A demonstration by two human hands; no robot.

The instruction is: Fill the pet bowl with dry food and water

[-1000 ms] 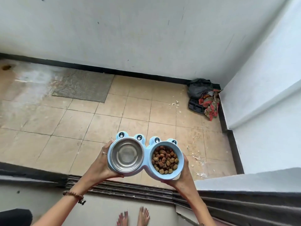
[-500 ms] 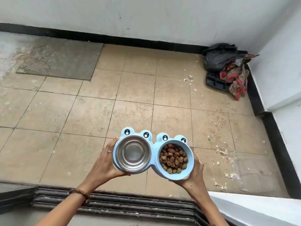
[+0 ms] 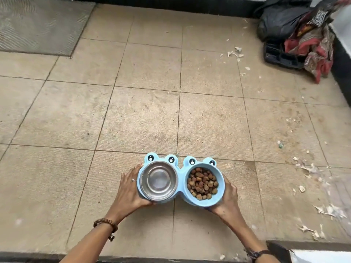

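Bowl (image 3: 181, 172): blue, double, held over tiled floor (image 3: 152, 111), long axis left-right, frog eyes facing away.
Left cup (image 3: 158, 180): steel, water unclear.
Right cup (image 3: 203, 184): kibble (image 3: 202, 183).
Left hand (image 3: 129, 188): fingers curled round left end.
Right hand (image 3: 228, 196): fingers curled round right end.

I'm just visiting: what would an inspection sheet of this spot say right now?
Surface: beige tiled floor, dusty.
Job's things: blue double pet bowl; steel bowl shiny, water not discernible; dry food in the other side.
Clutter: pale scraps scattered; cloth pile in the corner.
Hands: left hand and right hand grip the bowl's ends.
Cables: nothing seen.
Surroundings: grey mat, black skirting.
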